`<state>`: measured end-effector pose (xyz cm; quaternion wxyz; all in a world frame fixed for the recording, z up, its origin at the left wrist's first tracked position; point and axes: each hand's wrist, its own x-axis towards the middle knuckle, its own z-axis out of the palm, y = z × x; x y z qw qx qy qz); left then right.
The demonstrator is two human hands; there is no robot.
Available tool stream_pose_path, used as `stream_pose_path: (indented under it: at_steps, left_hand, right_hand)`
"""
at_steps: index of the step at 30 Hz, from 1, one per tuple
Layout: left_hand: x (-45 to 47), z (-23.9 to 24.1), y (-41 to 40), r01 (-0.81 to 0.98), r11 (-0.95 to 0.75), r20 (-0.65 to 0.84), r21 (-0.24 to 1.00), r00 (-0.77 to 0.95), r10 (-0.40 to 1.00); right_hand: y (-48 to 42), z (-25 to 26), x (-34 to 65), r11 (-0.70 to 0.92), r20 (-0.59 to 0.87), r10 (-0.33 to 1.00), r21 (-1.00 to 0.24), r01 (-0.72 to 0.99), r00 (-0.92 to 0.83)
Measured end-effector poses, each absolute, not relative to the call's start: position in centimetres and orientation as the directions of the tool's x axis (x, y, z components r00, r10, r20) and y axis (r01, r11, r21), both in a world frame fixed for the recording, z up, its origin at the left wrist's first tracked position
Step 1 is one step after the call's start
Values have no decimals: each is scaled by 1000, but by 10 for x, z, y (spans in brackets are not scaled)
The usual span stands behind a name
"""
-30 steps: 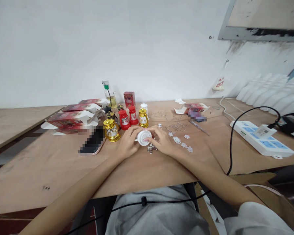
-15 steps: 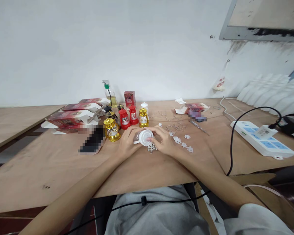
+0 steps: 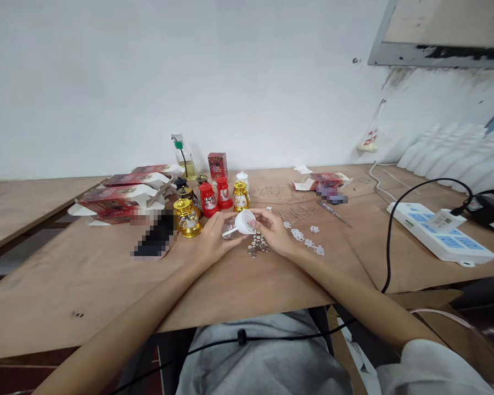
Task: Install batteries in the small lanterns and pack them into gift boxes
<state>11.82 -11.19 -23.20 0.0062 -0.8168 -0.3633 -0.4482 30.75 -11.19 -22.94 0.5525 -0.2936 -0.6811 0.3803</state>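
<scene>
A small white lantern (image 3: 243,222) lies tilted between my two hands above the table, its round white base turned to the right. My left hand (image 3: 216,238) is closed round its clear body. On the right, my right hand (image 3: 274,230) grips the rim of the base, with the thumb against it. Below the lantern lie several button cells (image 3: 258,244). To the right of them are several small white plastic pieces (image 3: 297,235) and thin bent wire handles (image 3: 296,213). Finished-looking lanterns in gold (image 3: 188,219), red (image 3: 208,200) and black stand behind my left hand.
Red cartons (image 3: 115,200) lie at the left near a dark pixelated object (image 3: 158,236). A pump bottle (image 3: 185,159) and a red box (image 3: 218,165) stand near the wall. A screwdriver (image 3: 335,214) lies right, before a white power strip (image 3: 442,233) with a black cable.
The lantern has turned, so its base faces more to the right and less toward me. My right hand has shifted slightly, and more of the button cells shows.
</scene>
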Motion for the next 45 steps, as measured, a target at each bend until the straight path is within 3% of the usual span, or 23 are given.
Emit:
stream_pose_path:
  at_steps: [6,14,23,35,45]
  left_hand:
    - [118,-229,-110,616,-719,732,321,321,601]
    - [114,-231,-104,633,-666,714,394,246,656]
    - [114,-233,-104,624,-679,712,388,265,650]
    - [116,-230,-107,611,-696,707,378,295,643]
    - [117,-230,-107,603,-707,694,370,326,642]
  right_hand:
    - [-98,-232,328,531,493,847,-790,307,-199]
    - [-97,-236,329,434,304,901,-625,649,-310]
    - [-95,-236,328,423,284,906,-608,671,-314]
    - [-95,-237,329,484,444,860,-555,676,-251]
    - [-103,-236,324,563,411,816,-407,719,-406]
